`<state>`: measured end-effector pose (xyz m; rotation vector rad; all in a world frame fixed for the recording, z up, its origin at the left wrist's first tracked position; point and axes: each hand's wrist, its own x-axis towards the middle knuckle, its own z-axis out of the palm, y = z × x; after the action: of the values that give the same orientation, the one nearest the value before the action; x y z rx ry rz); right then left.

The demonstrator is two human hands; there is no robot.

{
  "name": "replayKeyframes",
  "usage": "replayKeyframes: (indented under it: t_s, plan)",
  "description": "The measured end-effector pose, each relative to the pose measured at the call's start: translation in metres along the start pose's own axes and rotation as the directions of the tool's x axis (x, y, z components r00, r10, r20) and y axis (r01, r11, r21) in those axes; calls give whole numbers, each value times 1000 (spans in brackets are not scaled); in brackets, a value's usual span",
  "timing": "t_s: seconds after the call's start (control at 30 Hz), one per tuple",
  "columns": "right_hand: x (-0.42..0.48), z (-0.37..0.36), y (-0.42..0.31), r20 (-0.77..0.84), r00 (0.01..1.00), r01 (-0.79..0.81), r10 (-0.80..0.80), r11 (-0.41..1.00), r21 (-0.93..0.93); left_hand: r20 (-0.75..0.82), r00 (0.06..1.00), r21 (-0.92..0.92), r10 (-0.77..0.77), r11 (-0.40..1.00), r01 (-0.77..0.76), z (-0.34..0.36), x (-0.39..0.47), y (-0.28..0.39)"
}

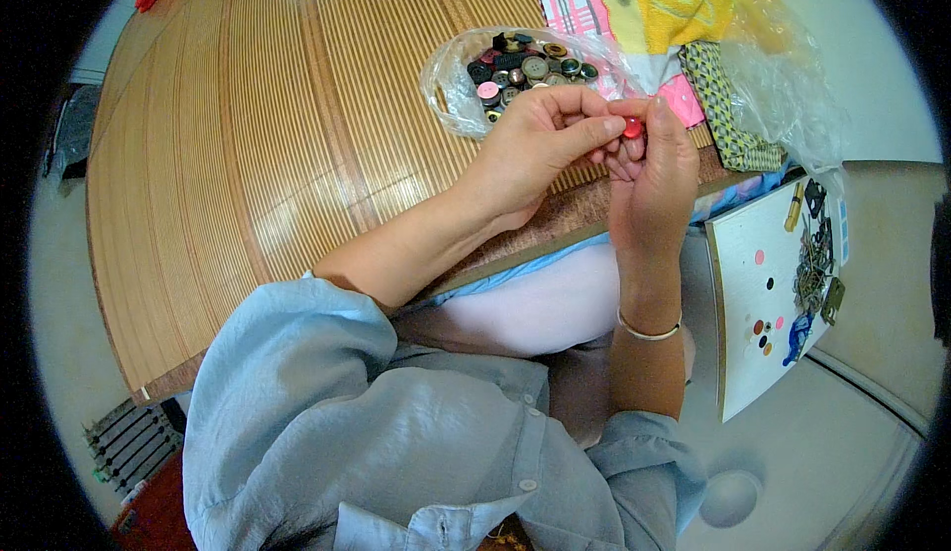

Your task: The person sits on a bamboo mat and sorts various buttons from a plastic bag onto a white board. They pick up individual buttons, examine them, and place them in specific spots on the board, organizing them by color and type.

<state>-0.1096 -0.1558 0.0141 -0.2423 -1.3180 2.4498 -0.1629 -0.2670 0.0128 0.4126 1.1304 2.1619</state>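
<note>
A small glossy red piece, probably a button, is pinched between the fingertips of both hands. My left hand reaches in from the left, thumb and forefinger at its near side. On the right, my right hand grips it between thumb and curled fingers; a light bangle circles that wrist. Just behind my left hand lies an opened clear plastic bag, spread over the bamboo mat. It holds many loose buttons in black, grey, brown, green and pink. My left hand covers its near right part.
A bamboo mat covers the bed-like surface. Folded cloths, a patterned pouch and crumpled plastic lie at the back right. Below right, a white board carries several loose buttons and a heap of metal bits.
</note>
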Motion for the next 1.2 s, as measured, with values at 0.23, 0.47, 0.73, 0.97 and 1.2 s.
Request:
replayKeyframes:
  t_s: [0.23, 0.47, 0.73, 0.97, 1.2]
  plan:
    - [-3, 18, -5, 34, 987, 156, -155, 916, -368, 71, 983, -313, -169, 932, 183, -7, 2, 7]
    - [-2, 11, -9, 164, 950, 310, -265, 750, -585, 121, 977, -330, -173, 922, 204, -8, 4, 5]
    - [-7, 19, -30, 267, 901, 383, -342, 341, -858, 182, 970, -356, -163, 908, 219, -9, 1, 6]
    - [-6, 18, -31, 380, 837, 476, -395, 182, -860, 229, 957, -371, -178, 893, 254, -13, 2, 4]
    - [-6, 16, -28, 246, 881, 409, -404, 389, -826, 263, 934, -505, -241, 791, 346, -10, 2, 0]
